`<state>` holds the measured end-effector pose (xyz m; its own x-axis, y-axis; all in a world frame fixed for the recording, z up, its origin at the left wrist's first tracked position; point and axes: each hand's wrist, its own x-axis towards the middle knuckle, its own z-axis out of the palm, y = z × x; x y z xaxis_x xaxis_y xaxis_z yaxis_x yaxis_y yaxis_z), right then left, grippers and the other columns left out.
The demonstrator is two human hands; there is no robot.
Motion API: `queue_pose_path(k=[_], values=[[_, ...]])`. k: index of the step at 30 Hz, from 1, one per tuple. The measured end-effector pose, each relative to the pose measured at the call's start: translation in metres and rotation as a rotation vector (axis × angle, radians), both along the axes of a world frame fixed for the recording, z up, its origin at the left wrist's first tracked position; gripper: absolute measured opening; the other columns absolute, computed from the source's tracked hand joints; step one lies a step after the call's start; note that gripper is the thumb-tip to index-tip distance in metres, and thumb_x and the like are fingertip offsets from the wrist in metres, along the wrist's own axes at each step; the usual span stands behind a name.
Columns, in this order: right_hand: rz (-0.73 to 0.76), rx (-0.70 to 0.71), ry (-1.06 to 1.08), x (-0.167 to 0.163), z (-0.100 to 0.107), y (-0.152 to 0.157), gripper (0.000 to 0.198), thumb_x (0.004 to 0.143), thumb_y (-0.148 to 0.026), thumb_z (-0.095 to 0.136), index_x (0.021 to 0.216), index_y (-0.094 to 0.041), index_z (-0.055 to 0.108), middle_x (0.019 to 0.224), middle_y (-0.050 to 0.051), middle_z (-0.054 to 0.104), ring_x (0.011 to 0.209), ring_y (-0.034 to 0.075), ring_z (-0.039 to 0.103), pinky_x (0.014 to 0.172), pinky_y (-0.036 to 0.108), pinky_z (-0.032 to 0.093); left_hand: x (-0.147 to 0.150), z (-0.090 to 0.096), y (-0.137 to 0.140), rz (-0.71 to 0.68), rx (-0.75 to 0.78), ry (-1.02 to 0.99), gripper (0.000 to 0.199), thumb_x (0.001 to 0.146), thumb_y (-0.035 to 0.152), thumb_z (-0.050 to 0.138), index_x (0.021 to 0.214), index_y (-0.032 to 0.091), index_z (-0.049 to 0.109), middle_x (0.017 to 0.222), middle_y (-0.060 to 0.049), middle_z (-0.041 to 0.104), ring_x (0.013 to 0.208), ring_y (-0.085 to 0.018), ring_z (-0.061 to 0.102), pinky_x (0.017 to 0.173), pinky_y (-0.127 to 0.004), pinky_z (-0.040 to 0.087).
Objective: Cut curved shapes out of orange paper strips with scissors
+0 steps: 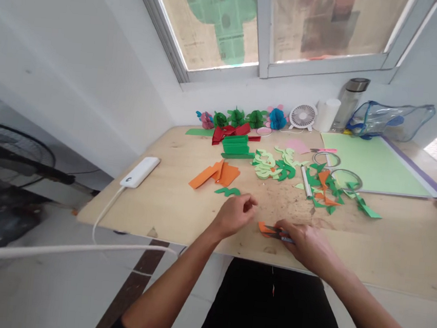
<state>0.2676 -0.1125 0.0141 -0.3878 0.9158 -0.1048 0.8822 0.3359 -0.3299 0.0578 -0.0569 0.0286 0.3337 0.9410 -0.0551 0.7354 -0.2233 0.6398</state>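
Observation:
My right hand [305,243] is closed around a pair of scissors [283,237], low over the table near its front edge. A small orange paper piece [262,227] lies at the blades; whether it is between them I cannot tell. My left hand [239,215] is curled with its fingers together, left of the scissors, and anything inside it is hidden. Just beyond that hand lies a wavy green paper cutout [228,191]. Folded orange paper strips [215,174] rest farther back on the left.
Behind lie folded green paper [235,146], light green cutouts [264,164] and green scraps [328,187]. Paper flowers [236,117], a small fan [303,116] and a glass bottle [348,105] stand by the wall. A white power bank [140,172] trails a cable at left.

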Motion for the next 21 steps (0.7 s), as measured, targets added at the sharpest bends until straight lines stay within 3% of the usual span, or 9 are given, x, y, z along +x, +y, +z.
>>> queue_pose_path(k=[3,5,9,16,21], values=[[-0.002,0.021,-0.013,0.000,-0.002,0.003,0.030,0.085,-0.019,0.051,0.112,-0.025,0.062,0.090,0.007,0.076,0.080,0.023,0.071,0.060,0.026,0.039,-0.005,-0.003,-0.022,-0.142,0.032,0.072,0.038,0.072,0.021,0.063,0.109,0.016,0.063,0.096,-0.006,0.068,0.091,-0.019,0.062,0.082,-0.029,0.047],[-0.020,0.048,-0.050,0.000,-0.002,0.005,0.030,0.086,-0.021,0.050,0.113,-0.024,0.062,0.089,0.007,0.075,0.078,0.023,0.071,0.058,0.026,0.040,0.000,-0.004,-0.030,-0.175,0.086,0.153,0.042,0.074,0.025,0.064,0.115,0.018,0.061,0.103,-0.007,0.066,0.098,-0.022,0.059,0.085,-0.032,0.045],[-0.119,0.159,-0.049,0.002,-0.002,0.005,0.029,0.085,-0.024,0.050,0.111,-0.024,0.064,0.087,0.007,0.075,0.076,0.024,0.070,0.059,0.028,0.042,0.010,-0.006,-0.035,-0.201,0.155,0.256,0.022,0.080,0.029,0.058,0.100,0.020,0.064,0.104,-0.007,0.065,0.101,-0.023,0.056,0.086,-0.034,0.042],[-0.371,0.256,0.179,0.015,-0.009,-0.006,0.028,0.085,-0.036,0.049,0.103,-0.024,0.066,0.077,0.004,0.072,0.073,0.022,0.068,0.064,0.028,0.046,0.021,-0.012,-0.047,-0.046,0.147,0.303,0.013,0.081,0.031,0.058,0.084,0.019,0.061,0.096,-0.006,0.067,0.098,-0.025,0.056,0.085,-0.037,0.040],[-0.505,0.248,0.213,0.018,-0.010,-0.011,0.033,0.087,-0.044,0.045,0.100,-0.024,0.067,0.079,0.005,0.073,0.073,0.023,0.068,0.064,0.030,0.045,0.026,-0.013,-0.049,-0.064,0.169,0.268,0.030,0.083,0.032,0.057,0.110,0.020,0.058,0.110,-0.006,0.066,0.105,-0.025,0.056,0.089,-0.037,0.038]])
